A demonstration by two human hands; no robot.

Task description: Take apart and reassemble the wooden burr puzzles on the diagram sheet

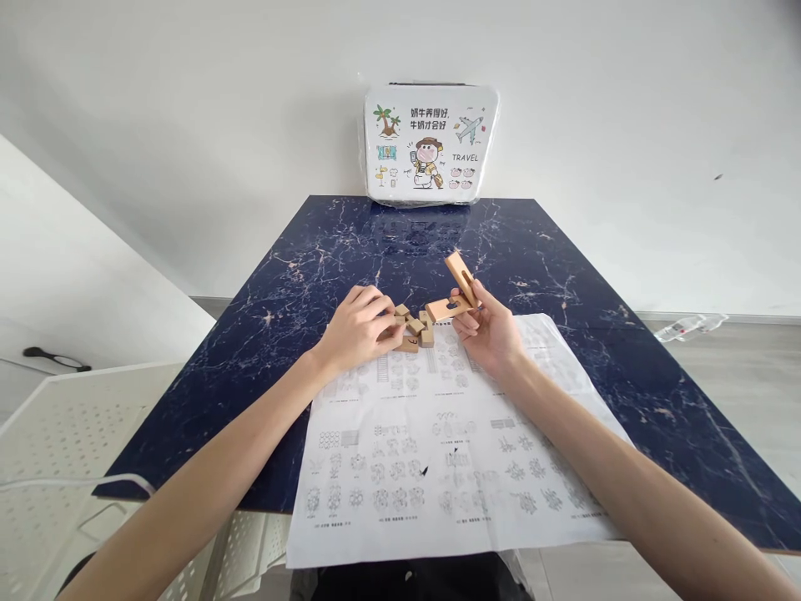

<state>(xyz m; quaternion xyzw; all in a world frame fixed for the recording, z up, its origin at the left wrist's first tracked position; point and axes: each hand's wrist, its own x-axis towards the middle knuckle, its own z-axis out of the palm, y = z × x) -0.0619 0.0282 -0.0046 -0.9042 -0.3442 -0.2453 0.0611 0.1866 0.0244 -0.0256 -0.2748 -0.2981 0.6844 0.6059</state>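
Note:
My right hand (pixel 491 334) is closed on two notched wooden puzzle pieces. One wooden puzzle piece (pixel 460 274) slants upward between thumb and fingers; the other (pixel 441 310) points left, and the two meet at an angle. Left of them lies a small pile of wooden puzzle blocks (pixel 415 326), with a flat piece bearing a dark mark (pixel 410 344) at its near side. My left hand (pixel 361 328) is at the pile's left side, its fingers curled together over the blocks. What its fingertips hold, if anything, is hidden.
A large creased instruction sheet (pixel 400 434) with printed diagrams lies under my hands and overhangs the front edge of the dark blue marbled table (pixel 313 259). A white cartoon-printed case (pixel 431 142) in clear plastic stands at the back against the wall. A perforated cream-coloured chair (pixel 68 409) is at left.

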